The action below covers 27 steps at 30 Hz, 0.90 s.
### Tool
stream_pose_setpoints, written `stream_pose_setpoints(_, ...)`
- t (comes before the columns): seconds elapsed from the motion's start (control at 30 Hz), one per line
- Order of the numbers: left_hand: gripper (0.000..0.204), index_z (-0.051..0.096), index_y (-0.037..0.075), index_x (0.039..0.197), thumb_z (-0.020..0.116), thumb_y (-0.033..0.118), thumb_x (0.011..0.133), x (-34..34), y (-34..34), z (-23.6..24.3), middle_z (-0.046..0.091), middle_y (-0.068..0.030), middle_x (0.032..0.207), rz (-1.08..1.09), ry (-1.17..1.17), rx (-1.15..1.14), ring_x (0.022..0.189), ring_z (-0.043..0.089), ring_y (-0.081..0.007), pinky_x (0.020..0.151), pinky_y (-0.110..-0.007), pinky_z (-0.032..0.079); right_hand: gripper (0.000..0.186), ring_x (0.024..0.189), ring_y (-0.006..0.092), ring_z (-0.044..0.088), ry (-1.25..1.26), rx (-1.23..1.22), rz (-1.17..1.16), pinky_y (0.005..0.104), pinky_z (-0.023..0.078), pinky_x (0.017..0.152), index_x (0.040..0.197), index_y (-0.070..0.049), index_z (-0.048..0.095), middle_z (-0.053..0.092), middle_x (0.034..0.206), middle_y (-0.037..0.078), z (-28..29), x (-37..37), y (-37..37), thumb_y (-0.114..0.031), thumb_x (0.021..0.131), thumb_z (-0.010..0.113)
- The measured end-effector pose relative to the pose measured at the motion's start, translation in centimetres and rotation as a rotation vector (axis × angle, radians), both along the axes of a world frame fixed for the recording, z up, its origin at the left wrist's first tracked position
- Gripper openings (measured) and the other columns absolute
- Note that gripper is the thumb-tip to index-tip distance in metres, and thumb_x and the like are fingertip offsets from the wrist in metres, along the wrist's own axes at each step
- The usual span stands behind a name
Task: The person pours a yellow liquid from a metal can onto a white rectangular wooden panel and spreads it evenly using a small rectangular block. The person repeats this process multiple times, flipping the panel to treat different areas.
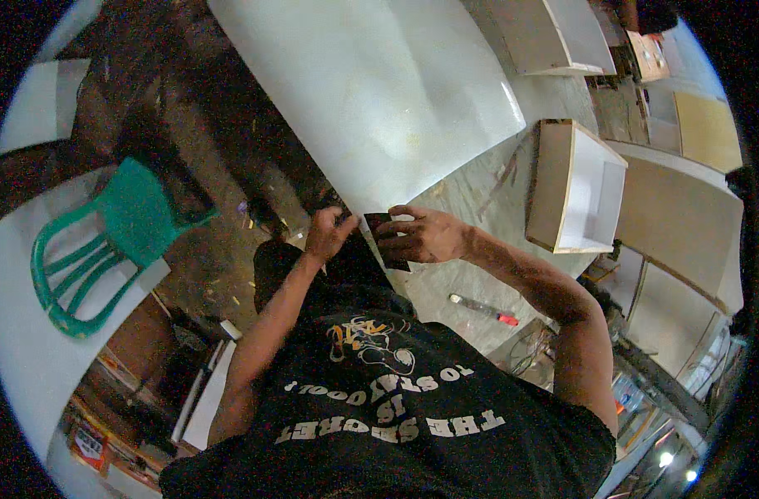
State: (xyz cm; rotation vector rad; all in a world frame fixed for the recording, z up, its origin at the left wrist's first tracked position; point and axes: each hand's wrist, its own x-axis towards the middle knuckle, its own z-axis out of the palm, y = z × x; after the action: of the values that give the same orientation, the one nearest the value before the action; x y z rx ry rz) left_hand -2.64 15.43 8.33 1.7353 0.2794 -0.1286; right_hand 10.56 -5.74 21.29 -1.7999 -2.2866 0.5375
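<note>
A large glossy white sheet (379, 91) stretches away from me, its near corner coming down between my hands. My left hand (328, 234) is closed beside that corner, and what its fingers hold is too dark to make out. My right hand (425, 236) grips a dark flat piece (378, 220), thin and straight-edged, just right of the sheet's corner. Part of that piece is covered by my fingers, and its material cannot be told. Both forearms reach forward over my black printed shirt.
A green plastic chair (134, 216) lies or stands at the left. On the grey surface near my right forearm is a marker-like stick with a red end (506, 318). An open white box (591, 187) stands at right, with another white box (554, 33) behind.
</note>
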Motion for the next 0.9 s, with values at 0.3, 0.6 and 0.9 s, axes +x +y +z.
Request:
stream_pose_setpoints(0.3, 0.034, 0.071, -0.004, 0.088, 0.069, 0.03, 0.086, 0.1, -0.9, 0.8, 0.07, -0.011, 0.07, 0.047, 0.177, -0.121, 0.06, 0.064, -0.0178, 0.058, -0.034, 0.048, 0.025, 0.121, 0.017, 0.056, 0.042, 0.0, -0.073, 0.0478, 0.034, 0.114, 0.101, -0.02, 0.074, 0.069, 0.115, -0.006, -1.6, 0.8, -1.5, -0.023, 0.079, 0.063)
stream_pose_setpoints(0.6, 0.036, 0.07, -0.003, 0.084, 0.07, 0.033, 0.084, -0.2, -0.8, -0.3, 0.069, -0.0123, 0.073, 0.096, 0.128, -0.106, 0.063, 0.06, -0.0168, 0.06, -0.035, 0.046, 0.033, 0.121, 0.0145, 0.055, -0.172, -0.088, -0.136, 0.0465, 0.031, 0.118, 0.101, -0.023, 0.072, 0.068, 0.112, -0.011, -0.7, 4.2, -4.8, -0.022, 0.068, 0.072)
stream_pose_setpoints(0.9, 0.038, 0.069, -0.001, 0.078, 0.072, 0.036, 0.083, -0.6, -0.3, -1.9, 0.061, -0.0066, 0.064, 0.067, 0.244, -0.11, 0.061, 0.054, -0.014, 0.059, -0.033, 0.042, 0.034, 0.125, 0.0135, 0.054, -0.077, -0.161, -0.354, 0.0495, 0.026, 0.121, 0.099, -0.024, 0.074, 0.068, 0.116, -0.012, -0.7, 10.2, -11.6, -0.015, 0.066, 0.076)
